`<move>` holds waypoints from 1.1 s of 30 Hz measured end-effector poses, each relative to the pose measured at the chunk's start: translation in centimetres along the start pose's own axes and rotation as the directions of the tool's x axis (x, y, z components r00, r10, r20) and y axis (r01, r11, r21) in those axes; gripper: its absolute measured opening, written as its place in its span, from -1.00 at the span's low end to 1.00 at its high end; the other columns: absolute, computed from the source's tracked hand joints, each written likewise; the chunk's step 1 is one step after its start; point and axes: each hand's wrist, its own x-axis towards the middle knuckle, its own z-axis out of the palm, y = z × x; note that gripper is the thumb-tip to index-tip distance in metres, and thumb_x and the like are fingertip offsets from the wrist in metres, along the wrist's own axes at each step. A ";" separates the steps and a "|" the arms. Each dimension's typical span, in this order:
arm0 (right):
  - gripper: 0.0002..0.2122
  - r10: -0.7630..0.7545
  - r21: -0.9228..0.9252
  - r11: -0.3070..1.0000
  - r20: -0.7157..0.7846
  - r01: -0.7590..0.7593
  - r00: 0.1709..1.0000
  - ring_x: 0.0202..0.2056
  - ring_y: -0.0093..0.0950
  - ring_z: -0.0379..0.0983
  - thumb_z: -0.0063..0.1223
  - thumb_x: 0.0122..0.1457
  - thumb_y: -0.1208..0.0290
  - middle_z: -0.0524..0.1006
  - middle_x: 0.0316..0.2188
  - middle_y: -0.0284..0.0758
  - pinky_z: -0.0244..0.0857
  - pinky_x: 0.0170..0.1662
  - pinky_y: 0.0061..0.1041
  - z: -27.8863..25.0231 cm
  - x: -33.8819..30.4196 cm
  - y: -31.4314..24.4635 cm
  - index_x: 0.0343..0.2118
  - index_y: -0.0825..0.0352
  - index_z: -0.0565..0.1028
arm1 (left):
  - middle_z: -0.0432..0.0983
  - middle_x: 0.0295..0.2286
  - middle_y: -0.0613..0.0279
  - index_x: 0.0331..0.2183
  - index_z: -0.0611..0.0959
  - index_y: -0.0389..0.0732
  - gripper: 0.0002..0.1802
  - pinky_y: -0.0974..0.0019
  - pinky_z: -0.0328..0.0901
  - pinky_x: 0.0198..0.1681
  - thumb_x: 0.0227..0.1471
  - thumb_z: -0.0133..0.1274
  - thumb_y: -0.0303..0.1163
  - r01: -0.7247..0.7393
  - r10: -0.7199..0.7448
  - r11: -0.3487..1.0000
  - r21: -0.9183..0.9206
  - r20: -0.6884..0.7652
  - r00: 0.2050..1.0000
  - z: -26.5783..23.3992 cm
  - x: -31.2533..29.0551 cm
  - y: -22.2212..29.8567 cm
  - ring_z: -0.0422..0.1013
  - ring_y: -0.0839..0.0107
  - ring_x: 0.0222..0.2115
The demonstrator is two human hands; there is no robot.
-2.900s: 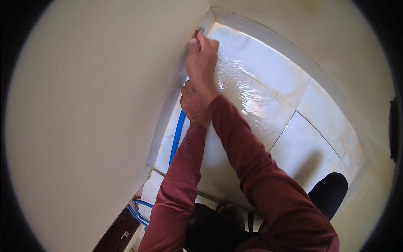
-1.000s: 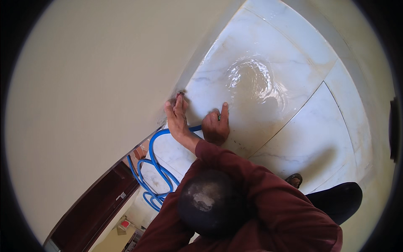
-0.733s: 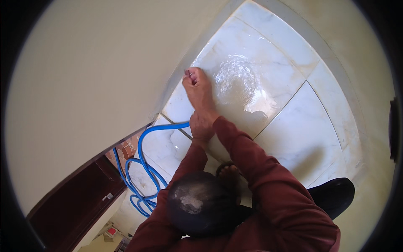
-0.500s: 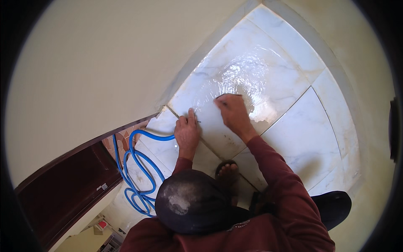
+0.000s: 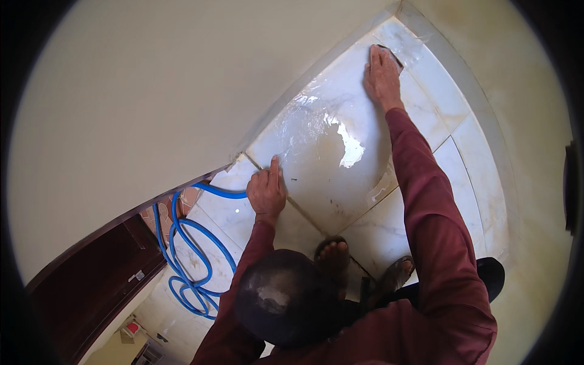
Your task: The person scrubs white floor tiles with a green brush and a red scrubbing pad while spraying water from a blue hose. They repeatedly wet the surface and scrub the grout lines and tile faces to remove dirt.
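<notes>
Pressing pad [image 5: 396, 59] onto wet tile [image 5: 423, 103] nr corner [image 5: 398, 15], R hand [image 5: 383, 76] is gripping it; L hand [image 5: 266, 191] is clutching hose [image 5: 222, 193], index pointing out — prob. best keeping pad flat, pressure even, hose aiming low.

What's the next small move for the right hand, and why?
Probably draw the right hand and its dark-edged piece back toward the puddle: that hand is near the far corner of the floor, and the puddle lies between it and the left hand, which holds the blue hose.
</notes>
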 end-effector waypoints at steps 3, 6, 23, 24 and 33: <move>-0.51 -0.119 0.186 0.976 0.034 0.111 0.992 0.25 0.10 0.40 0.01 0.29 0.52 0.48 0.17 0.18 0.26 0.34 0.02 1.0 -6.6 -9.6 0.29 0.41 0.37 | 0.43 -0.44 0.28 0.22 0.67 -0.07 -0.46 0.11 0.31 -0.35 0.20 0.23 -0.36 0.018 -0.018 1.000 -0.004 0.022 1.000 -0.2 0.0 -0.3 0.40 0.23 -0.41; -0.44 -0.348 0.482 0.839 0.116 0.254 0.930 0.29 0.02 0.39 -0.01 0.26 0.65 0.50 0.18 0.01 0.23 0.40 -0.05 0.1 -10.8 -16.3 0.35 0.26 0.39 | 0.46 -0.43 0.27 0.20 0.68 -0.09 -0.48 0.10 0.31 -0.33 0.20 0.22 -0.36 0.032 -0.032 0.999 -0.024 0.003 0.999 -0.8 -0.6 -0.9 0.41 0.22 -0.40; -0.50 -0.384 0.767 0.641 0.353 -0.028 0.853 0.33 -0.11 0.38 0.09 0.12 0.58 0.52 0.20 -0.12 0.20 0.41 -0.15 -2.6 -16.8 -26.9 0.19 0.32 0.51 | 0.50 -0.20 0.00 -0.15 0.63 -0.23 -0.77 -0.06 0.38 -0.15 0.24 0.17 -0.30 0.184 -0.184 0.983 0.005 -0.044 0.982 0.4 -3.2 0.6 0.48 -0.03 -0.17; -0.51 -0.372 0.762 0.648 0.313 0.004 0.874 0.31 -0.15 0.41 0.08 0.17 0.51 0.53 0.21 -0.12 0.22 0.40 -0.21 -3.0 -17.4 -26.3 0.22 0.29 0.50 | 0.50 -0.21 0.02 -0.18 0.62 -0.22 -0.78 -0.04 0.38 -0.17 0.22 0.20 -0.29 0.169 -0.168 0.986 0.009 -0.066 0.984 0.4 -3.4 0.8 0.48 -0.02 -0.18; -0.51 -0.353 0.470 0.852 0.192 0.230 0.916 0.41 -0.03 0.25 0.20 0.32 0.36 0.44 0.30 -0.07 0.14 0.48 -0.09 -5.5 -17.8 -14.1 0.30 0.31 0.44 | 0.51 -0.20 0.13 -0.12 0.67 -0.19 -0.74 -0.01 0.34 -0.16 0.20 0.25 -0.28 0.106 -0.106 0.994 -0.010 -0.058 0.993 0.0 -6.3 2.4 0.49 0.06 -0.18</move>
